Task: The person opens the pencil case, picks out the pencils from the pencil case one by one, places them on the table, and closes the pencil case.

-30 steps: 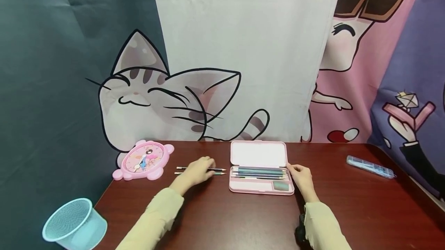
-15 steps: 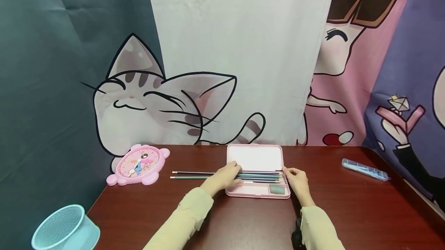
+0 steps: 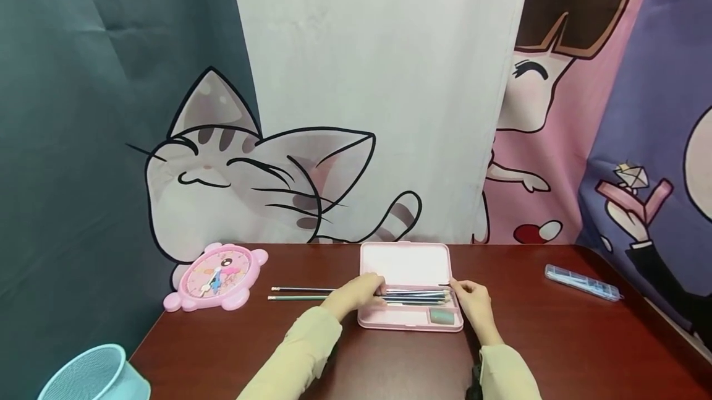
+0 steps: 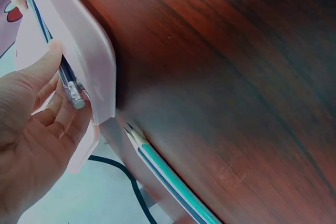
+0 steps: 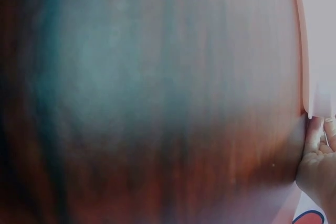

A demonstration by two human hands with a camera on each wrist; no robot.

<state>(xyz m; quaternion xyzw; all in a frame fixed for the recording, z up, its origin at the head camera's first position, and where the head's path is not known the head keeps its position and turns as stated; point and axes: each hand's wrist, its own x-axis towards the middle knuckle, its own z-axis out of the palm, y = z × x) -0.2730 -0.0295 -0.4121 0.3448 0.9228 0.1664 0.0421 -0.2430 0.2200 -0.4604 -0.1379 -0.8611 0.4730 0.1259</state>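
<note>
Most pencils point(image 3: 419, 295) lie in the open case point(image 3: 397, 318) – that much looks done – with two others point(image 4: 172, 176) left on the table point(image 3: 211, 350). The left hand point(image 3: 356, 293) pinches pencils there; the right hand point(image 3: 476, 312) touches the case's edge, grip unclear.

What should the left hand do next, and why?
Probably lift the dark pencil gently out of the pink case: the left hand already pinches it near its eraser end, the right hand touches the case's right side, and two other pencils lie on the table.
</note>
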